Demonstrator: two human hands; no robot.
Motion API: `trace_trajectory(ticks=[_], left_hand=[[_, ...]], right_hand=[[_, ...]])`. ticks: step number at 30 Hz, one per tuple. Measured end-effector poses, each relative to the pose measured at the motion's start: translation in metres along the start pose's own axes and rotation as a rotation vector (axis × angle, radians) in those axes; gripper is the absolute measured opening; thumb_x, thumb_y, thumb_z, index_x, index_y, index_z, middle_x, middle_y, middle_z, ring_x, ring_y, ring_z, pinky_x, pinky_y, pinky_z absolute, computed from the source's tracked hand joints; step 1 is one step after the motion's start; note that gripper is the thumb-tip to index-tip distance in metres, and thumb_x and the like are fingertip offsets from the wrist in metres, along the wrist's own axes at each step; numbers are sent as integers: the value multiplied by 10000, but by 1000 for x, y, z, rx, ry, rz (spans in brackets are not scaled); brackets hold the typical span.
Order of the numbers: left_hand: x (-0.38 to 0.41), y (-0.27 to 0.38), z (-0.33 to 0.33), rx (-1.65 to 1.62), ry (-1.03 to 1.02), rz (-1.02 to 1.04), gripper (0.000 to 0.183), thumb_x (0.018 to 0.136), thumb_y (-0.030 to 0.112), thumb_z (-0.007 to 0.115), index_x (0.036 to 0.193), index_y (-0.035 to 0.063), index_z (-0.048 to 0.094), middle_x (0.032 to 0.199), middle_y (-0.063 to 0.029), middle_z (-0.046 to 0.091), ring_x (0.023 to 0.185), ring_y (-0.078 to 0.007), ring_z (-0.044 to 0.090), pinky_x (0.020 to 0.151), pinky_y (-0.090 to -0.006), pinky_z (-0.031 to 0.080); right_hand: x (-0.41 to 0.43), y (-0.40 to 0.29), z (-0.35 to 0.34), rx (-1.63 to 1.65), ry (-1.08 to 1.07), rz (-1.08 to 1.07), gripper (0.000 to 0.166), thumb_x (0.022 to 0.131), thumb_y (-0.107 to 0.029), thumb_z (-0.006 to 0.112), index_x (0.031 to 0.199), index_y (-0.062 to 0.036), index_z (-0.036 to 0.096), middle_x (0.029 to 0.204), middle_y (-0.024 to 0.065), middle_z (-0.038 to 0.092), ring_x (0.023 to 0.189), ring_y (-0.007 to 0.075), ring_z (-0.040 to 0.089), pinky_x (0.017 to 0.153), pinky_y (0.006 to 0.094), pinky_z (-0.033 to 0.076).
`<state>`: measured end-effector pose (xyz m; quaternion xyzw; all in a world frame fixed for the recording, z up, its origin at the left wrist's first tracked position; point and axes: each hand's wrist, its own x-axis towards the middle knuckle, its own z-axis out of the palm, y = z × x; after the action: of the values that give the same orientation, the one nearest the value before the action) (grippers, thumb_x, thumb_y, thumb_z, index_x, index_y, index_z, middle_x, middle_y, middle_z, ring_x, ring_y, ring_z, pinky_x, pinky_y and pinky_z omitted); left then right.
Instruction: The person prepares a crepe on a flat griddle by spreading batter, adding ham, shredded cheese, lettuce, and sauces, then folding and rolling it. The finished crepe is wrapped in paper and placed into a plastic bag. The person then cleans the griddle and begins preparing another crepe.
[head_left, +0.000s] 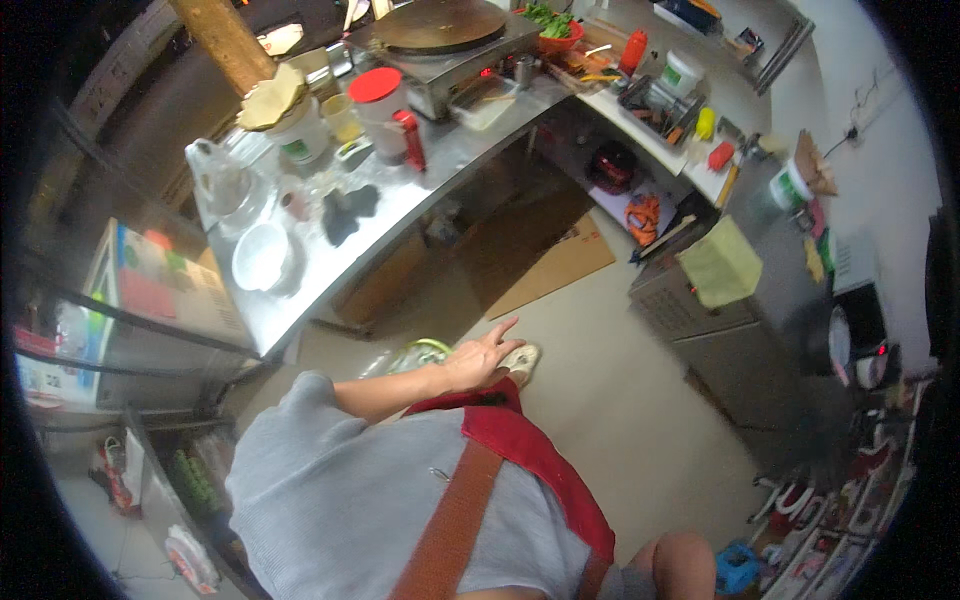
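My left hand (484, 357) hangs over the floor in front of my red apron (525, 444), fingers apart and holding nothing. Below it, one light shoe (523, 361) shows. Beside the forearm is a bin with a green rim (426, 346), partly hidden by the arm. My right hand is out of view; only a bent part of that arm (684, 566) shows at the lower right. Ahead is a steel counter (390, 217) bearing a white bowl (262, 256), a clear pitcher with a red lid (376, 101) and a round griddle plate (440, 24).
A side counter at right carries a red squeeze bottle (634, 51) and white tubs (681, 73). A pale green cloth (721, 261) hangs over a steel cabinet (705, 319). Flattened cardboard (559, 262) lies on the floor. A crowded rack (817, 517) stands lower right.
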<state>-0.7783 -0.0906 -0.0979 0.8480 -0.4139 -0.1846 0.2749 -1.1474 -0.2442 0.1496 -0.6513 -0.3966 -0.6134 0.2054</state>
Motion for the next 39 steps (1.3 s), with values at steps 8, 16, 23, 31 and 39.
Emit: trace_trajectory(ticks=[8,16,23,31,39], left_hand=[[184,5,-110,-27,311,36,567,749,88,661,1264,46,426,1420,-238,233,1055,-388,540,827,-418,508],[288,-15,-139,-13,458,-160,553,749,81,665,1260,93,455,1424,-210,251,1043,-369,558,813,-405,520],[337,-71,-179,72,564,-636,505,769,102,657,1242,71,482,1434,-203,234,1087,-389,527,837,-436,502],[404,-94,-254,77,685,-789,471,776,137,649,1216,78,492,1391,-218,296,980,-359,579,803,-420,510],[388,-123,-246,45,858,-1093,453,762,141,668,1189,96,524,1402,-164,326,1026,-338,561,823,-419,495]], right_hand=[[27,314,61,106,-14,-202,271,791,-129,614,1049,-45,625,985,57,643,787,125,590,570,259,421],[-168,640,120,-13,-128,998,277,840,-179,590,1087,-54,592,940,84,634,839,188,603,688,318,451],[-436,882,255,-267,-685,1370,335,844,-248,593,1112,-48,576,983,139,629,922,285,594,823,378,454],[-478,981,343,-528,-1310,1504,641,815,-246,635,1314,-7,311,1279,238,446,1136,375,486,953,438,414],[-479,1008,359,-648,-1531,1710,772,802,-280,640,1361,11,194,1262,260,476,1108,381,526,956,437,418]])
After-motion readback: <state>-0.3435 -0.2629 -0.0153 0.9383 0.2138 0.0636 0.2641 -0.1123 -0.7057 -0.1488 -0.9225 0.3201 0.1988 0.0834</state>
